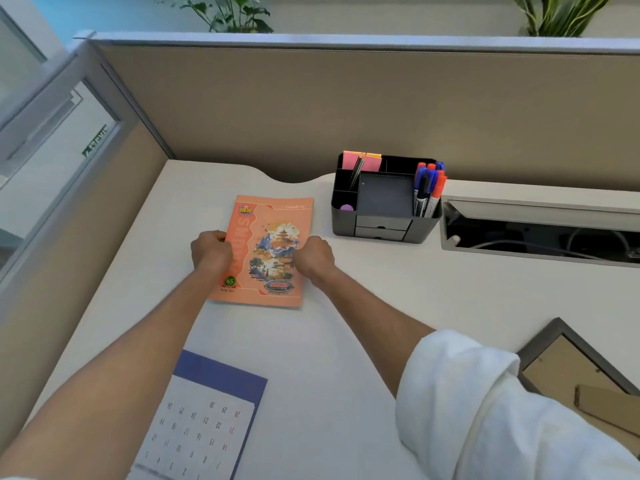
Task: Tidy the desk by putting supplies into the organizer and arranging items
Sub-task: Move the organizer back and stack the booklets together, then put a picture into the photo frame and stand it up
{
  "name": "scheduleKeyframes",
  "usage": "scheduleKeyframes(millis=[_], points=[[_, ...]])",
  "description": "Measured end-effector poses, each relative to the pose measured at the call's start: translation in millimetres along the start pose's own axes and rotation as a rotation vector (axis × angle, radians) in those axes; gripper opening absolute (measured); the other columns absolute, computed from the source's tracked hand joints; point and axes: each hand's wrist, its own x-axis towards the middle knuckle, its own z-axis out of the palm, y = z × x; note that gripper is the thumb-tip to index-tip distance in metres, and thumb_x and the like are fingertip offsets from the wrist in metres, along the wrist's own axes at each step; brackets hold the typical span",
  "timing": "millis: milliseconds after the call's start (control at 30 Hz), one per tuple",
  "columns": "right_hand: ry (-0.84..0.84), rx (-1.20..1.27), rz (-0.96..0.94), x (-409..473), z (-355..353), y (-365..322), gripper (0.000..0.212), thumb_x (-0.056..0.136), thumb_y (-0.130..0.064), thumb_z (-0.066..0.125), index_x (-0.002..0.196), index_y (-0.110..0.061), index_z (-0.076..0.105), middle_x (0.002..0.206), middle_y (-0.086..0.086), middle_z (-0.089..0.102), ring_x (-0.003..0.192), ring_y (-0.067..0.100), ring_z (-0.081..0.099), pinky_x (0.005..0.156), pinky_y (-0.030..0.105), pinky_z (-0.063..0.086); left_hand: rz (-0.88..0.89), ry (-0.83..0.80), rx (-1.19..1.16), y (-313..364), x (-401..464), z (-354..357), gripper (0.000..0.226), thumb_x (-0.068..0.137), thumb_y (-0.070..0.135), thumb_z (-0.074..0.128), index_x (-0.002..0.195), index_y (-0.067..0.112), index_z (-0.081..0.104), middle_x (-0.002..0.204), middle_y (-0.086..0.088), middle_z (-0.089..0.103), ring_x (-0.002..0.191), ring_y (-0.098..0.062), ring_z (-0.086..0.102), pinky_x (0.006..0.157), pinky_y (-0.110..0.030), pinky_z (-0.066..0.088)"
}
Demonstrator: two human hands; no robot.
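Note:
An orange notebook (273, 216) with a pagoda picture lies flat on the white desk (381, 289), left of centre. My left hand (210, 252) grips its left edge with curled fingers. My right hand (312, 258) grips its right edge the same way. To the right stands a black organizer (384, 230). It holds pink and yellow sticky notes (360, 161) at the back, several blue and red markers (429, 188) on the right and a small purple thing (346, 207) at the front left.
A calendar with a blue backing (207, 417) lies near the front edge. A picture frame (571, 365) lies face down at the front right. An open cable tray (540, 233) is sunk into the desk right of the organizer. Partition walls (311, 109) close off the back and left.

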Motion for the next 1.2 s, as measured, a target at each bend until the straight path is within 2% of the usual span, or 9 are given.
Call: scheduleKeyframes(millis=[100, 300, 400, 500, 600, 700, 900, 1100, 1200], points=[[0.004, -0.027, -0.020, 2, -2, 1, 0.024, 0.087, -0.012, 0.053, 0.108, -0.004, 0.062, 0.118, 0.017, 0.060, 0.100, 0.031, 0.061, 0.069, 0.031, 0.044, 0.002, 0.035, 0.055, 1, 4, 5, 0.035, 0.086, 0.000, 0.047, 0.111, 0.008, 0.070, 0.116, -0.016, 0.066, 0.105, -0.034, 0.060, 0.084, -0.030, 0.046], [0.023, -0.150, -0.067, -5, -2, 4, 0.017, 0.089, -0.014, 0.052, 0.103, -0.007, 0.058, 0.123, 0.018, 0.051, 0.098, 0.031, 0.057, 0.073, 0.032, 0.041, 0.050, 0.052, 0.118, 0, 3, 11, 0.035, 0.083, -0.004, 0.045, 0.103, 0.006, 0.072, 0.105, -0.019, 0.068, 0.097, -0.037, 0.060, 0.073, -0.029, 0.043], [0.020, -0.142, -0.062, -9, -4, 5, 0.024, 0.089, -0.015, 0.054, 0.111, -0.006, 0.057, 0.128, 0.016, 0.043, 0.097, 0.031, 0.057, 0.073, 0.030, 0.041, 0.066, 0.033, 0.115, -3, 5, 10, 0.036, 0.086, 0.000, 0.044, 0.112, 0.006, 0.068, 0.113, -0.018, 0.066, 0.105, -0.037, 0.059, 0.085, -0.034, 0.047], [0.015, -0.109, -0.079, -15, -10, 13, 0.021, 0.085, -0.017, 0.057, 0.104, -0.008, 0.059, 0.121, 0.013, 0.052, 0.085, 0.027, 0.056, 0.070, 0.031, 0.043, 0.041, -0.002, 0.064, -4, 3, 7, 0.039, 0.092, 0.008, 0.043, 0.127, 0.005, 0.059, 0.130, -0.017, 0.058, 0.120, -0.035, 0.052, 0.101, -0.037, 0.042], [0.040, -0.053, -0.118, -30, -27, 33, 0.023, 0.085, -0.017, 0.058, 0.105, -0.008, 0.056, 0.115, 0.011, 0.060, 0.095, 0.026, 0.056, 0.074, 0.030, 0.042, 0.023, 0.019, 0.005, -3, -10, 5, 0.041, 0.095, 0.016, 0.043, 0.134, 0.006, 0.052, 0.137, -0.015, 0.053, 0.125, -0.033, 0.048, 0.104, -0.038, 0.038], [0.094, 0.014, -0.141, -52, -61, 58, 0.047, 0.086, -0.016, 0.057, 0.132, -0.009, 0.053, 0.105, 0.000, 0.061, 0.106, 0.023, 0.056, 0.081, 0.026, 0.040, 0.074, 0.098, -0.075, -2, -32, 6, 0.041, 0.094, 0.021, 0.048, 0.132, 0.006, 0.053, 0.136, -0.015, 0.053, 0.124, -0.033, 0.050, 0.104, -0.041, 0.039], [0.296, 0.005, -0.145, -99, -148, 130, 0.033, 0.085, -0.015, 0.056, 0.117, -0.016, 0.064, 0.089, -0.006, 0.065, 0.094, 0.017, 0.059, 0.078, 0.027, 0.044, 0.262, 0.180, -0.188, 6, -100, 21, 0.037, 0.093, 0.022, 0.050, 0.125, 0.007, 0.058, 0.128, -0.015, 0.056, 0.121, -0.034, 0.048, 0.099, -0.046, 0.044], [0.510, -0.060, -0.006, -166, -240, 222, 0.035, 0.085, -0.012, 0.053, 0.118, -0.015, 0.062, 0.094, -0.001, 0.065, 0.089, 0.018, 0.059, 0.074, 0.026, 0.043, 0.403, 0.122, -0.284, 24, -179, 44, 0.030, 0.092, 0.012, 0.051, 0.119, 0.004, 0.060, 0.124, -0.018, 0.057, 0.118, -0.035, 0.047, 0.098, -0.044, 0.042], [0.508, -0.168, 0.054, -196, -271, 262, 0.038, 0.082, -0.009, 0.056, 0.119, -0.014, 0.060, 0.108, 0.004, 0.063, 0.100, 0.022, 0.059, 0.076, 0.028, 0.043, 0.450, 0.044, -0.298, 36, -217, 58, 0.027, 0.092, 0.012, 0.052, 0.117, 0.004, 0.061, 0.125, -0.015, 0.058, 0.119, -0.033, 0.049, 0.102, -0.045, 0.041]])
